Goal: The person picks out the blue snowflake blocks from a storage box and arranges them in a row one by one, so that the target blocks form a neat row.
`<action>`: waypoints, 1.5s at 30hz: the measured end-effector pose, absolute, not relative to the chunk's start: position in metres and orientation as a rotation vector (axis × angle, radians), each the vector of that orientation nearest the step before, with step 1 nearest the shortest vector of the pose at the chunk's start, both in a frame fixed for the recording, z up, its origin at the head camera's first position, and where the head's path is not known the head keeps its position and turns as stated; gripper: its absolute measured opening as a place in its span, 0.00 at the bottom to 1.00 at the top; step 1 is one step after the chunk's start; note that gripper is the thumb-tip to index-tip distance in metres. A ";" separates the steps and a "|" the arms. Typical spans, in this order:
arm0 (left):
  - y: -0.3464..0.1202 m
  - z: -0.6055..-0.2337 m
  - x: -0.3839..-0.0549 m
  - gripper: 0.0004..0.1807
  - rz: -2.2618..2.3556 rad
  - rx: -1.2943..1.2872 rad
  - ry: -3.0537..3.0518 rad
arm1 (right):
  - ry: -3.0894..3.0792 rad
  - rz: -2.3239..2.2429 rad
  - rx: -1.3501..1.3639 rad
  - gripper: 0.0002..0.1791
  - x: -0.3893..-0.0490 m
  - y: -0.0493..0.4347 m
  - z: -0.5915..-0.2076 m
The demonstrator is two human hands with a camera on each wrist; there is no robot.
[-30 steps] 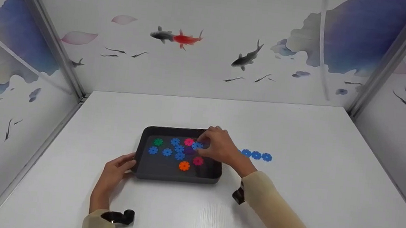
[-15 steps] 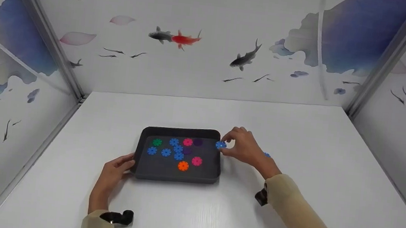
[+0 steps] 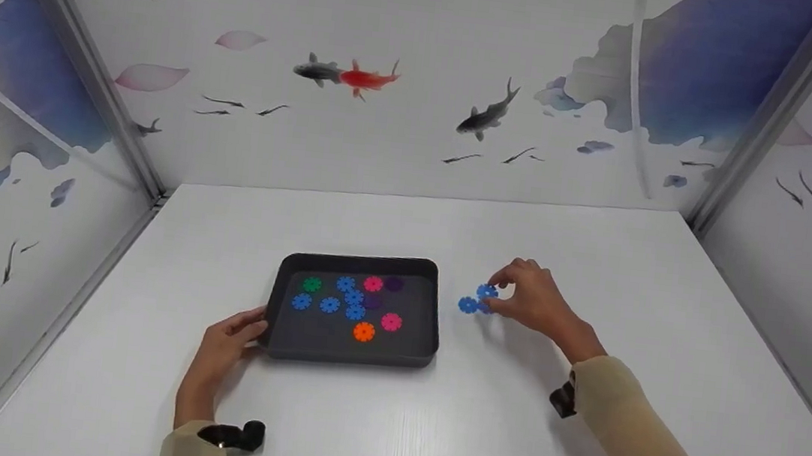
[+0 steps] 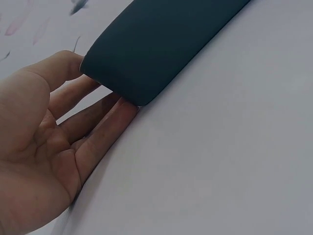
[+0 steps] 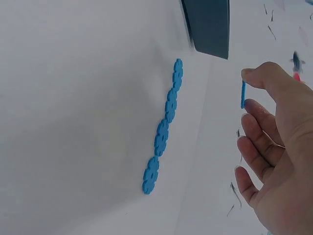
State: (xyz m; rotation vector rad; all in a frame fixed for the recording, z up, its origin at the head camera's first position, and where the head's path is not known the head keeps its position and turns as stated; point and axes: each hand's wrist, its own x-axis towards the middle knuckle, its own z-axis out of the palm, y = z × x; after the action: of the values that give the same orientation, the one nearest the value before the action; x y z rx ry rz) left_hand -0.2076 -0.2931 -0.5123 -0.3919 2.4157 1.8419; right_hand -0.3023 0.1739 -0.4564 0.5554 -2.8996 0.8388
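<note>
My right hand (image 3: 536, 300) pinches a blue snowflake disc (image 5: 243, 94) between thumb and forefinger, above the table to the right of the tray. Below it a row of blue discs (image 5: 161, 138) lies on the white surface, partly hidden by the hand in the head view. On the left, my left hand (image 3: 221, 348) holds the dark grey tray (image 3: 351, 357) at its near left corner, with the thumb at the rim and fingers by the bottom edge (image 4: 110, 117). Inside the tray lie several blue discs (image 3: 329, 304), a green one (image 3: 312, 285), an orange one (image 3: 363, 331), and pink and purple ones.
The white table (image 3: 384, 437) runs back to a wall (image 3: 428, 19) printed with fish and petals. Side panels with metal corner posts (image 3: 90, 74) enclose it left and right. A black wrist camera (image 3: 233, 435) sits on the left sleeve, another on the right.
My right hand has lifted a blue disc out of the tray and carried it rightward over the row on the table. The left hand stays at the tray's corner.
</note>
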 end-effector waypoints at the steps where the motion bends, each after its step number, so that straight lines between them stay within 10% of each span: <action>1: -0.293 -0.512 -0.208 0.26 1.843 -0.392 2.416 | -2.897 0.839 0.549 0.16 -0.302 0.177 -0.459; 45: -0.292 -0.512 -0.208 0.25 1.855 -0.412 2.415 | -3.065 0.907 0.179 0.19 -0.296 0.261 -0.491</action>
State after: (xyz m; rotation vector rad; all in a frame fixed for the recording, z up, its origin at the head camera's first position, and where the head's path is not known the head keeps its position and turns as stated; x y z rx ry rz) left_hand -0.2079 -0.2917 -0.5118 -0.4118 2.4152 1.8552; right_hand -0.2958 0.2611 -0.4910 0.1793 -3.0655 0.9069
